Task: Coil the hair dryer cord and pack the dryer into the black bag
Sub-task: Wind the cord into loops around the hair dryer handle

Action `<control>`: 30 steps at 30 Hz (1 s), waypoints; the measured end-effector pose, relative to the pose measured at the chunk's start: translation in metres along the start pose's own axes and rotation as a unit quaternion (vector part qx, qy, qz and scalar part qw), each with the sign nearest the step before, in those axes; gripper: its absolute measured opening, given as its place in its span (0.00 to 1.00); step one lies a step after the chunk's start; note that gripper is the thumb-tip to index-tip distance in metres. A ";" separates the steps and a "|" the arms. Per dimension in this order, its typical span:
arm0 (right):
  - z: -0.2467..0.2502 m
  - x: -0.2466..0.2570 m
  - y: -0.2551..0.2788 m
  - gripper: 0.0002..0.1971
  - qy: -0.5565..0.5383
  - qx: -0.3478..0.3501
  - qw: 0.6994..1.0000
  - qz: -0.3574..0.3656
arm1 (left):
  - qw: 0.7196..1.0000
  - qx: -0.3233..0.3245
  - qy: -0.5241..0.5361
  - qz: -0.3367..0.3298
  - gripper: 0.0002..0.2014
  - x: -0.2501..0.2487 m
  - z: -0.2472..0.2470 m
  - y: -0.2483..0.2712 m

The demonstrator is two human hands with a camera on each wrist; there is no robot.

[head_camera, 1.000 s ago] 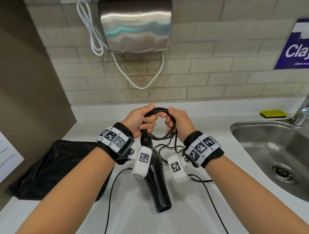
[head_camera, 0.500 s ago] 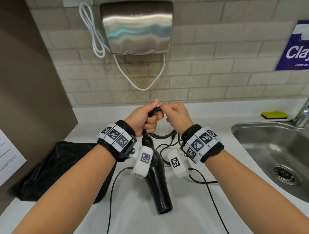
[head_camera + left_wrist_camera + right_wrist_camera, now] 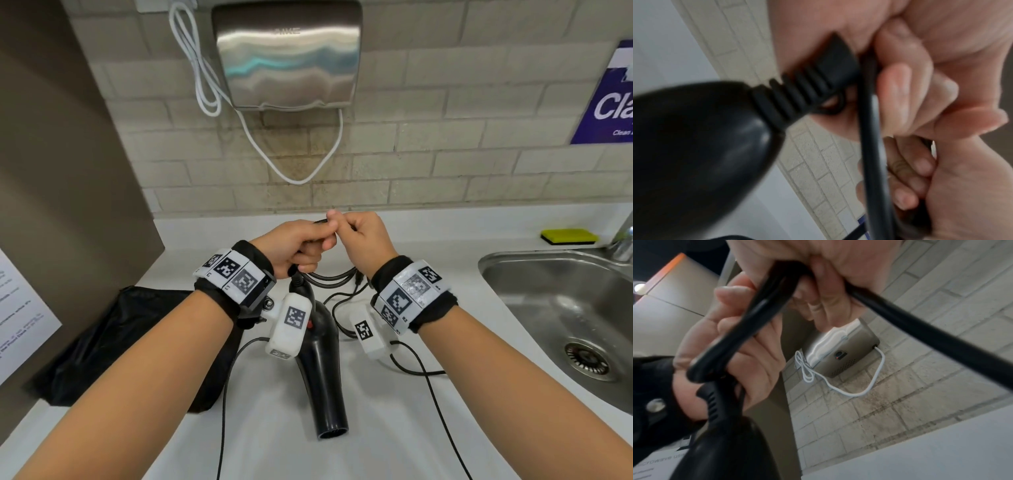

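White counter (image 3: 394,428), both hands (image 3: 329,240) gripping cord (image 3: 329,275), sink (image 3: 565,308) edge right

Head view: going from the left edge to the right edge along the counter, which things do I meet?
Black bag → hair dryer → loose black cord → steel sink → yellow sponge.

Bare forearms, no sleeves. My left hand (image 3: 291,246) and right hand (image 3: 363,236) each have a black fabric wristband (image 3: 239,277) under a white strap of square black-and-white fiducial tags (image 3: 414,284). A white boxy camera module (image 3: 291,325), one tag on its face, hangs below each wrist. Silver screw (image 3: 269,303) on the left mount.
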State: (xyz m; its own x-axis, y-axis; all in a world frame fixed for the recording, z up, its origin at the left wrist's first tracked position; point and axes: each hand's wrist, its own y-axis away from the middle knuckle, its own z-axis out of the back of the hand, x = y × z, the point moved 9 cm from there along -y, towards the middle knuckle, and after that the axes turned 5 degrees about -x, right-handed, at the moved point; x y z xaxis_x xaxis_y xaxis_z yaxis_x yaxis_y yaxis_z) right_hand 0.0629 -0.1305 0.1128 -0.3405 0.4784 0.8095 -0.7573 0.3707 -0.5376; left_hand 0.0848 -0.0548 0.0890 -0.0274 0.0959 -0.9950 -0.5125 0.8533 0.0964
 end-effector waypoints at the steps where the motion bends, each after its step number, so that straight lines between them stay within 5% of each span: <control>1: 0.000 0.000 0.001 0.31 0.004 -0.002 1.000 0.002 | 1.000 -0.016 -0.020 -0.008 0.20 -0.001 0.001 0.001; 7: 0.010 -0.036 0.020 0.22 -0.091 -0.029 0.993 -0.074 | 0.990 -0.101 0.086 -0.046 0.20 0.000 0.022 0.000; 11: 0.014 -0.058 0.039 0.19 0.086 0.003 0.995 -0.050 | 0.977 -0.135 0.155 -0.060 0.20 0.002 0.041 -0.001; 16: 0.004 -0.075 0.059 0.19 0.273 0.094 0.956 -0.045 | 0.968 -0.178 0.164 -0.070 0.20 0.003 0.055 -0.001; 22: -0.021 -0.065 0.083 0.14 0.315 0.212 0.925 -0.007 | 0.968 -0.209 0.118 -0.076 0.17 0.003 0.056 -0.002; 30: -0.036 -0.039 0.079 0.15 0.387 0.231 0.888 0.093 | 0.979 -0.190 0.024 -0.074 0.19 -0.004 0.031 0.000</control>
State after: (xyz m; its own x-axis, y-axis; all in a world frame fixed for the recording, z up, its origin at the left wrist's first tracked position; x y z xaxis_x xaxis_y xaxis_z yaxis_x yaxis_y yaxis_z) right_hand 0.0365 -0.0907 0.0303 -0.1335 0.9673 0.2157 -0.9369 -0.0523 -0.3456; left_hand 0.1118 -0.0391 0.0938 0.0364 -0.0462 -0.9983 -0.7959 0.6028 -0.0569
